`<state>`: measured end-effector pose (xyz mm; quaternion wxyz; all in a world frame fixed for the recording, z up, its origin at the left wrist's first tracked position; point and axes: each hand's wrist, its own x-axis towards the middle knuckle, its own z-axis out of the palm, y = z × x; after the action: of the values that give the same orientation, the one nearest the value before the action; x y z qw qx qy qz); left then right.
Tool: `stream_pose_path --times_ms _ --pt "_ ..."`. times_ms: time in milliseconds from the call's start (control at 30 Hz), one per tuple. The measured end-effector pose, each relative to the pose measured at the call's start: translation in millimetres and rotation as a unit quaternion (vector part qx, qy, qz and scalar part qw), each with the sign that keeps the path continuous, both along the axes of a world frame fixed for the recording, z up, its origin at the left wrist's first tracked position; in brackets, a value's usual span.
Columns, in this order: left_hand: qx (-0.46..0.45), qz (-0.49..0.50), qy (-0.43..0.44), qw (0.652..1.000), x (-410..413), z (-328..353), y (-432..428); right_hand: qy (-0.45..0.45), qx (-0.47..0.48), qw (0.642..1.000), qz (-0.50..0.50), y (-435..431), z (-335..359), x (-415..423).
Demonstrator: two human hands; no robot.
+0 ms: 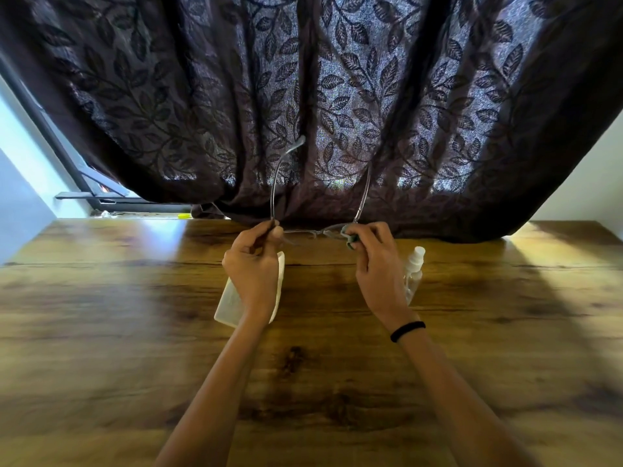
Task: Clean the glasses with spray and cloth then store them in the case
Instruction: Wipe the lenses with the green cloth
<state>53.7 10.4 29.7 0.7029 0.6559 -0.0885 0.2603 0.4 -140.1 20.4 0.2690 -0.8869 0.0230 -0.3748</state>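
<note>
I hold thin-framed glasses [305, 232] up above the wooden table [135, 315], with both temple arms pointing away toward the curtain. My left hand [254, 264] pinches the left end of the frame. My right hand [374, 261] presses a small grey-green cloth [349, 234] around the right lens. A white glasses case [231, 303] lies on the table under my left hand, partly hidden by the wrist. A clear spray bottle [414, 267] with a white cap lies on the table just right of my right hand.
A dark leaf-patterned curtain [303, 96] hangs along the far edge of the table. A window frame [84, 183] shows at the far left. A black band [407, 330] circles my right wrist.
</note>
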Motion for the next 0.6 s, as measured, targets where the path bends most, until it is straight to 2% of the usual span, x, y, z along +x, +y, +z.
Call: stream_pose_path --times_ms 167,267,400,600 --pt "-0.078 -0.088 0.066 0.991 4.8 -1.1 2.0 -0.004 0.002 1.0 0.009 -4.0 3.0 1.8" --pt "-0.082 -0.117 0.075 0.987 5.5 -2.5 4.1 -0.007 -0.002 1.0 0.007 -6.2 4.6 3.4" --pt "-0.049 -0.143 0.037 0.988 4.4 -1.6 6.9 0.005 0.012 1.0 -0.007 -7.8 6.1 5.5" --pt "0.062 -0.152 -0.02 0.986 6.1 -2.6 14.5 0.039 0.076 0.996 0.029 -11.5 13.9 6.9"
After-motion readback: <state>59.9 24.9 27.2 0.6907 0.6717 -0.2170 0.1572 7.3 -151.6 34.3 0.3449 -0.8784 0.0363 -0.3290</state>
